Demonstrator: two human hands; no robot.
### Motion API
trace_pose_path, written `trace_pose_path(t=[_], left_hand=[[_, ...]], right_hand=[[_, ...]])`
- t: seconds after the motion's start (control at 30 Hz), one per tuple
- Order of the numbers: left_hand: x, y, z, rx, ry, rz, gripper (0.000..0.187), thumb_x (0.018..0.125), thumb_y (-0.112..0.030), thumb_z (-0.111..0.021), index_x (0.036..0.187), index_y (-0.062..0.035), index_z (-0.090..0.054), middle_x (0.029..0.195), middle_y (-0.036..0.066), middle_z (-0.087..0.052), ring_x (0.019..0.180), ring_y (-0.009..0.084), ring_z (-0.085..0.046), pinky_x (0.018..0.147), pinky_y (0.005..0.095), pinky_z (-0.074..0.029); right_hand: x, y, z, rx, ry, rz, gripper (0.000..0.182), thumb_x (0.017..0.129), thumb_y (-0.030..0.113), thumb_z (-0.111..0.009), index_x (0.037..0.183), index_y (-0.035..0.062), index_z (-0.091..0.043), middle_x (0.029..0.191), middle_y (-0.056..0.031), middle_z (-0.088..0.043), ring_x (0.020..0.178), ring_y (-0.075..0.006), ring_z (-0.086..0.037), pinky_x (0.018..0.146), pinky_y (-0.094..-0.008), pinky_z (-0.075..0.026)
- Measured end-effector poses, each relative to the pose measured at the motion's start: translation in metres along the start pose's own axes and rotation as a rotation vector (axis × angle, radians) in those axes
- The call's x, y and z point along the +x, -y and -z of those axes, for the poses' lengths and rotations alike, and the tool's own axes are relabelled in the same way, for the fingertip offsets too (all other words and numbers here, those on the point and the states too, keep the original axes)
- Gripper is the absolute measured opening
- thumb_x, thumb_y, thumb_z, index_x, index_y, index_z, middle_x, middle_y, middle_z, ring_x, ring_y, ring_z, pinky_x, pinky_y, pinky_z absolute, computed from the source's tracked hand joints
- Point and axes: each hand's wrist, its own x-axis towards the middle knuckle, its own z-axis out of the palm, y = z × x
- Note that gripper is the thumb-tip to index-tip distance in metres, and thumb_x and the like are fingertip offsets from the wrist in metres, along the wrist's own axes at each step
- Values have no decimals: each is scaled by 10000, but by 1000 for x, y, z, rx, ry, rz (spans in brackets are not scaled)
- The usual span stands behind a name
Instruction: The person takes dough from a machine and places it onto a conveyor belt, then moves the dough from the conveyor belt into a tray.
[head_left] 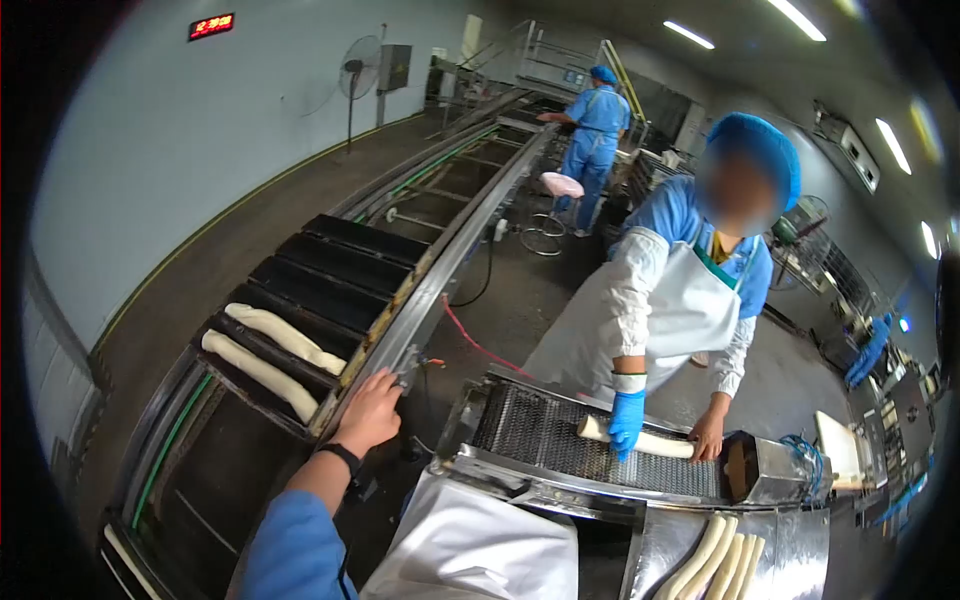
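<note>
My left hand [368,412], a dark band round its wrist, rests on the metal side rail [425,310] of the long conveyor; its fingers lie extended at the rail's edge and appear to hold nothing. Beside it sits a dark multi-channel baking pan [330,265]. Two long dough pieces, a nearer one [258,375] and a farther one [285,338], lie in its near channels. The other channels show dark and bare. My right hand is out of view.
Across a mesh belt [540,430], a co-worker in a white apron [620,330] handles a dough roll [650,442] with both hands. Several dough strips [712,560] lie on a steel table [800,550]. Farther back are another person [597,120], a stool [560,185] and a fan [355,68].
</note>
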Motion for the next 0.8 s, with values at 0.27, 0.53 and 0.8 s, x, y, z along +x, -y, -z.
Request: trace_pose_path(t=[0.27,0.53,0.8], left_hand=[[-2,-5,3,-15,-42,-4,456,766,-80,-655,1207,34,-660,1417,201,-545,1435,355,-396,1203,440,-328],[-8,-15,-1,-23,-29,31,456,792,-94,-627,1226,41,-652,1412,198,-552,1436,337,-398,1206,430,-323],[-11,-37,-11,-74,-78,17,424,777,-80,-650,1186,31,-673,1372,188,-580,1395,334,-445,1170,436,-364]], right_hand=[[19,214,140,989,298,628,695,735,204,-615,1377,-42,-510,1085,-232,-661,881,-351,-708,739,-484,-618],[-96,413,230,1410,979,1057,1082,648,401,-714,1540,-65,-320,1331,-321,-533,1068,-406,-644,776,-462,-582],[-62,394,212,1372,818,1160,1046,583,86,-777,1541,-21,-372,1593,-241,-368,1484,-409,-347,1177,-479,-389]])
